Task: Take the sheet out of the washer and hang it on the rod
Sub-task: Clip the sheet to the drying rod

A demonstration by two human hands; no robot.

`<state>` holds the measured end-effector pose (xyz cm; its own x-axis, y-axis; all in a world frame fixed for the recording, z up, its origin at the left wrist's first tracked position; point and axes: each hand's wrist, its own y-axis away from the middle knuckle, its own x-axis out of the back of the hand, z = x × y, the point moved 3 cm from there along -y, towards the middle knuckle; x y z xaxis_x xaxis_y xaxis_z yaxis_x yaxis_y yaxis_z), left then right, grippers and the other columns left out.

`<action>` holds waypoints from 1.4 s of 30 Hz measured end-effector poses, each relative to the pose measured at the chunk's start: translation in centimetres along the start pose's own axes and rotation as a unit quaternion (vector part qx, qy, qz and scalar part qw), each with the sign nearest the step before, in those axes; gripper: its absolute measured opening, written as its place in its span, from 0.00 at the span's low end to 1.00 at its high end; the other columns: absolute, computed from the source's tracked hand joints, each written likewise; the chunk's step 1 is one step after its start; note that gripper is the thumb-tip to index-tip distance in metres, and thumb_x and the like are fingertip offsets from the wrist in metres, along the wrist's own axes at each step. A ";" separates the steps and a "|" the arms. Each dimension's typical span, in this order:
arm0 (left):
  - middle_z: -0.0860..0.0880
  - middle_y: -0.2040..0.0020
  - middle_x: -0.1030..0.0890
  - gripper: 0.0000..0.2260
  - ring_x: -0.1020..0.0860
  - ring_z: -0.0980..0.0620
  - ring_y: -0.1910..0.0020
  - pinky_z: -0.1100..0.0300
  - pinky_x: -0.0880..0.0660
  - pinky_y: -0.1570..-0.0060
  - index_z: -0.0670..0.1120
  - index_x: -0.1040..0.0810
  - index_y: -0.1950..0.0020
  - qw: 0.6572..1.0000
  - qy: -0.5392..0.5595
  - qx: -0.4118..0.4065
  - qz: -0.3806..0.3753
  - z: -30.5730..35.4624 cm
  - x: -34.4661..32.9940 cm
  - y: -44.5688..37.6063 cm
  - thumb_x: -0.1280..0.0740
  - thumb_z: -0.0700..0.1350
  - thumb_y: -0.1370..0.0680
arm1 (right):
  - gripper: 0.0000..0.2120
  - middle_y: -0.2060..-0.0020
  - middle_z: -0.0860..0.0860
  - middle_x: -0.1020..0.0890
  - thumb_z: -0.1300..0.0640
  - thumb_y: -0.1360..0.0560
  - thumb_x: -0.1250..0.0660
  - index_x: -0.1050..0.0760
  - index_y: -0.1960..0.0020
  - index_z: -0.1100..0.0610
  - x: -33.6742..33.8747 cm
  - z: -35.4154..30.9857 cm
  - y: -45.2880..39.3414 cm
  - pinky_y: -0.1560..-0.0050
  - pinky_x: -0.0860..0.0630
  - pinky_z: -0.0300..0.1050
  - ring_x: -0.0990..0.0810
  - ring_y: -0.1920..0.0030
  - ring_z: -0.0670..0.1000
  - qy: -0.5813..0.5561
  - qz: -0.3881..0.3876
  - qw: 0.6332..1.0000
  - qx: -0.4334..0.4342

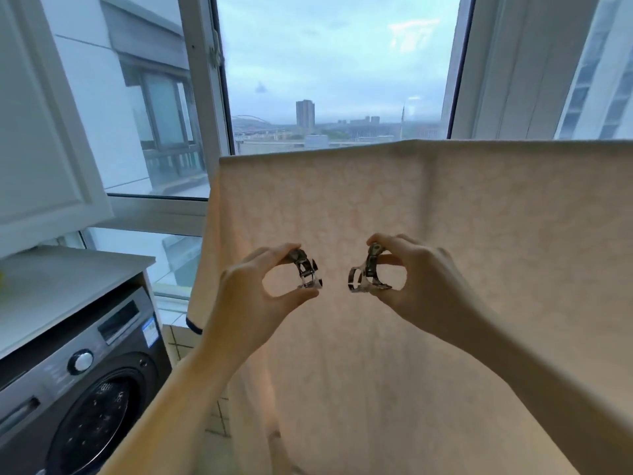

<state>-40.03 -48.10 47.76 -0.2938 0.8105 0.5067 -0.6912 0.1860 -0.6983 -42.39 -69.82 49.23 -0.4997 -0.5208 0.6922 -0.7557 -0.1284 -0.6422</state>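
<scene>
Both grips pinch a metal clip each: left hand (255, 286), right hand (416, 275). Sheet (445, 234) already hangs at 12; clip its top edge near each end so wind can't shift it.

Both bare forearms reach up and forward, converging toward the middle. The left hand (260, 282) curls thumb and forefinger into a ring, pinching a small metal clip (306, 272). The right hand (407, 272), just beside it but apart, mirrors that pose and pinches a second clip (368, 272) between thumb and fingers.
</scene>
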 end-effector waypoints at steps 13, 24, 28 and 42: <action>0.59 0.48 0.18 0.21 0.21 0.65 0.47 0.70 0.30 0.39 0.55 0.19 0.44 0.989 0.055 -0.061 0.122 0.8 4.4 -10.0 0.26 0.54 0.36 | 0.21 0.54 0.45 0.15 0.49 0.37 0.22 0.22 0.47 0.52 5.2 -1.3 -8.3 0.47 0.25 0.37 0.18 0.50 0.41 0.065 0.097 0.993 0.022; 0.57 0.46 0.20 0.24 0.22 0.62 0.44 0.73 0.32 0.39 0.49 0.19 0.42 0.993 0.041 -0.089 0.066 0.4 3.6 -17.4 0.27 0.54 0.36 | 0.28 0.52 0.49 0.15 0.49 0.35 0.23 0.24 0.37 0.53 5.7 -1.2 -11.5 0.54 0.19 0.47 0.17 0.63 0.48 0.130 0.097 0.986 0.040; 0.54 0.47 0.18 0.24 0.20 0.61 0.47 0.64 0.28 0.40 0.49 0.19 0.42 0.996 0.047 -0.070 0.016 -0.3 3.0 -19.3 0.26 0.53 0.37 | 0.28 0.53 0.50 0.15 0.49 0.36 0.22 0.24 0.38 0.53 5.8 -0.8 -11.6 0.53 0.19 0.48 0.17 0.57 0.50 0.134 0.092 0.986 0.041; 0.51 0.28 0.32 0.41 0.25 0.52 0.39 0.53 0.28 0.37 0.51 0.40 0.24 0.990 0.052 -0.038 -0.123 -1.8 1.1 -21.1 0.31 0.60 0.34 | 0.30 0.45 0.50 0.22 0.54 0.33 0.24 0.31 0.35 0.55 5.5 0.3 -11.4 0.54 0.30 0.32 0.26 0.52 0.47 0.117 0.077 0.989 0.047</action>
<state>-24.60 -50.14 62.18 -0.0509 0.7877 0.6140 -0.6798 0.4230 -0.5991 -36.34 -71.49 60.25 -0.6979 -0.3319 0.6347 -0.6267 -0.1461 -0.7654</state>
